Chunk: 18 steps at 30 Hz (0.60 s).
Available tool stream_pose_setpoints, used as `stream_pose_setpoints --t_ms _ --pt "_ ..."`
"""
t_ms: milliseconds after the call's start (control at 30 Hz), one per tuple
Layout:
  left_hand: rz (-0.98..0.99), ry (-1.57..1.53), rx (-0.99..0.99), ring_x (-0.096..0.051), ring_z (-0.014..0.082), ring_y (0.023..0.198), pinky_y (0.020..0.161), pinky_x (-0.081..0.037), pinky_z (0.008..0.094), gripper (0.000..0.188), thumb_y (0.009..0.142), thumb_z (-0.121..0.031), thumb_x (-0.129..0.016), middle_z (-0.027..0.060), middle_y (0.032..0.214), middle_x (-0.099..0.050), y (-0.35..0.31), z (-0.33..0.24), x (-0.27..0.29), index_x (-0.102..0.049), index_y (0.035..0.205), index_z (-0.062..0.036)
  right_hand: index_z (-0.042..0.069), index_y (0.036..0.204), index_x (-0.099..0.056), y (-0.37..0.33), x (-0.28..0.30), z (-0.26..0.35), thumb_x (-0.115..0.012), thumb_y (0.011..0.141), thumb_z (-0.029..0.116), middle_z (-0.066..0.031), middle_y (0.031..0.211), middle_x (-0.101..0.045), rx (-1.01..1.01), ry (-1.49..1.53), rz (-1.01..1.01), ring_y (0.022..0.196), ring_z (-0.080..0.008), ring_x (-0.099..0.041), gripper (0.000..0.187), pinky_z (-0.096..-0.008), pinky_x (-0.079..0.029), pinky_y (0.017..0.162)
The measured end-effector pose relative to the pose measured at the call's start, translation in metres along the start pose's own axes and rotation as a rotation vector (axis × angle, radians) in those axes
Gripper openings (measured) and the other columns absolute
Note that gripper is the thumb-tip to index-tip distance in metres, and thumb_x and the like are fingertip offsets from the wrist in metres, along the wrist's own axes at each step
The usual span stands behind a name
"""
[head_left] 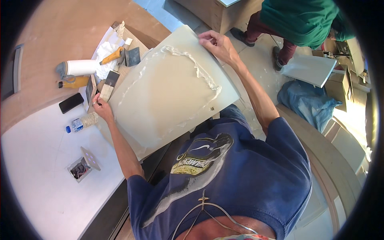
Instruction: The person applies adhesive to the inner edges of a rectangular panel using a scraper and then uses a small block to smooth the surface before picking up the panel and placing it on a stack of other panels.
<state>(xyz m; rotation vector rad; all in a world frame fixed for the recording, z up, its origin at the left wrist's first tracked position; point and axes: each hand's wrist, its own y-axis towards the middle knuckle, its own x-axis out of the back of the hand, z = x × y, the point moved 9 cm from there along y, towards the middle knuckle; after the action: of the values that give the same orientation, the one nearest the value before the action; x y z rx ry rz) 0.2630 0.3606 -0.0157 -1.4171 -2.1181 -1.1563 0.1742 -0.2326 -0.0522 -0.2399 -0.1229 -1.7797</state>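
A large pale board (168,92) slants across in front of me, with ragged whitish strips of a dried-looking coating on its face. My right hand (218,46) is at the board's far right edge, its fingers curled and closed there. At the board's left side my left hand (103,109) is closed, a small dark bit showing at its fingers; what it holds I cannot make out. Just beyond it lies a flat block-like tool (107,88), dark at one end and beige at the other. A yellow-handled tool (111,56) rests on crumpled white paper (105,64).
Left of the board are a white roll (82,67), an orange-yellow bottle (74,82), a black phone (71,103), a water bottle (82,122) and an open small box (79,170) on a white table (44,160). A person in green (300,20) stands far right, near blue plastic sheeting (308,102).
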Motion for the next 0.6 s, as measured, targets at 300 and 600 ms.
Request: stream_pose_setpoints --t_ms 300,600 --pt "0.021 -0.022 0.021 -0.064 0.0272 0.105 0.097 -0.048 0.0379 0.025 0.101 -0.012 -0.052 0.0162 0.113 -0.070 0.001 0.004 -0.002 -0.068 0.114 0.0020 0.002 0.102 -0.074 -0.002 0.005 0.007 -0.069 0.095 0.024 -0.0068 0.081 -0.073 0.059 -0.124 -0.114 0.072 -0.0106 -0.065 0.024 -0.0301 -0.053 0.068" --pt "0.025 -0.012 -0.008 -0.065 0.0251 0.103 0.095 -0.050 0.0369 0.026 0.101 -0.010 -0.052 0.0154 0.112 -0.070 0.001 -0.002 -0.001 -0.067 0.117 0.0036 0.002 0.099 -0.074 -0.014 0.002 0.025 -0.069 0.091 0.028 -0.0120 0.082 -0.075 -0.007 -0.330 -0.149 0.073 -0.0206 -0.071 0.028 -0.0353 -0.055 0.070"
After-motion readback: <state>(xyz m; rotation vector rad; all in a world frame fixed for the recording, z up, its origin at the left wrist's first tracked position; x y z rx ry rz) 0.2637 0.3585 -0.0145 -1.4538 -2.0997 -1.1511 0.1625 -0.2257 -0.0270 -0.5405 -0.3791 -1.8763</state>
